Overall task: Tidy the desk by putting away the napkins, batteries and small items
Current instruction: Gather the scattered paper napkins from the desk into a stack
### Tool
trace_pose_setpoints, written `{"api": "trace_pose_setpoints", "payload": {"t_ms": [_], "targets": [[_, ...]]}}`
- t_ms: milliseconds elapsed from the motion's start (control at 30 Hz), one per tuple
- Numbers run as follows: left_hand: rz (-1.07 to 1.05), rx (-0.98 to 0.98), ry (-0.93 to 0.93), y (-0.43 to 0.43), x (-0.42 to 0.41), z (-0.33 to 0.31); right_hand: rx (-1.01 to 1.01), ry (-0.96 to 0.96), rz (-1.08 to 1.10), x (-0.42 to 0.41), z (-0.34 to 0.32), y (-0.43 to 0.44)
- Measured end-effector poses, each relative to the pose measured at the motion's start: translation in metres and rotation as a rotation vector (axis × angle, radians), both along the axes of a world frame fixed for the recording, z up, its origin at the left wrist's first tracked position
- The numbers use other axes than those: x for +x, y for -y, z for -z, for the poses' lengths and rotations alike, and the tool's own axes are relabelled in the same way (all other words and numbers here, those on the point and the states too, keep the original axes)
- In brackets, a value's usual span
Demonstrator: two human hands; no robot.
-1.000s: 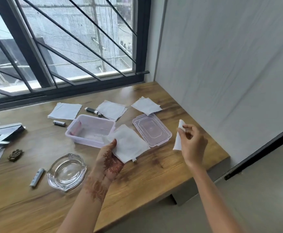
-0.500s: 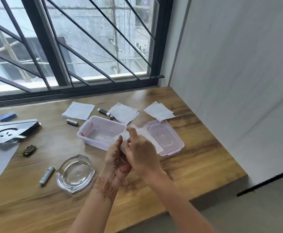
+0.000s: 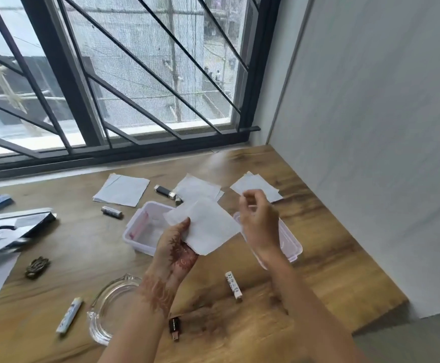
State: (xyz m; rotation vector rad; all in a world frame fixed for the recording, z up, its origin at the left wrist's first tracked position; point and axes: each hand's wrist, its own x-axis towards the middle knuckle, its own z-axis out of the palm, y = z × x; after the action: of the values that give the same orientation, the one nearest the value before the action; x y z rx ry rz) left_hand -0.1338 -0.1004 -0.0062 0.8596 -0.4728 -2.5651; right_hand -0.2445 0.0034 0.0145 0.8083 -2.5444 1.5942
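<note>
— What does the left hand have?
— It pinches a white napkin, thumb on top and fingers underneath. The sheet fans out beyond the palm and hides the right end of the clear box.

— And the right hand?
— It hovers just right of that napkin, above the box lid. Its fingers are curled, but it cannot be told whether they grip anything.

— Where are the other napkins?
— They lie flat on the surface, beyond both hands: a left napkin, a middle napkin and a right napkin.

— And the batteries?
— A white battery lies between the two forearms. A second battery sits beyond the left hand, left of the box. A third battery lies left of the left forearm, just beside the glass ashtray.
</note>
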Motion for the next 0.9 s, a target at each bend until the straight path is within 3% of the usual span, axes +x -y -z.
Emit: {"api": "trace_pose_setpoints", "payload": {"t_ms": [167, 300, 433, 533, 600, 733, 900], "targets": [[-0.008, 0.034, -0.007, 0.014, -0.001, 0.003, 0.223, 0.185, 0.305, -0.105, 0.041, -0.003], [0.04, -0.031, 0.065, 0.021, -0.005, 0.009, 0.433, 0.239, 0.349, -0.163, 0.067, 0.002], [0.055, -0.013, 0.03, 0.022, -0.013, 0.006, 0.505, 0.225, 0.363, -0.185, 0.078, 0.014], [0.033, 0.033, -0.001, 0.018, -0.017, -0.001, 0.459, 0.268, 0.348, -0.188, 0.08, 0.019], [0.028, -0.044, 0.037, 0.016, -0.019, -0.001, 0.398, 0.329, 0.313, -0.187, 0.075, 0.019], [0.024, 0.021, -0.028, 0.018, -0.024, -0.002, 0.15, 0.436, 0.274, -0.175, 0.053, 0.017], [-0.043, 0.079, -0.048, 0.016, -0.025, -0.005, -0.069, 0.376, 0.154, -0.142, 0.017, 0.026]]}}
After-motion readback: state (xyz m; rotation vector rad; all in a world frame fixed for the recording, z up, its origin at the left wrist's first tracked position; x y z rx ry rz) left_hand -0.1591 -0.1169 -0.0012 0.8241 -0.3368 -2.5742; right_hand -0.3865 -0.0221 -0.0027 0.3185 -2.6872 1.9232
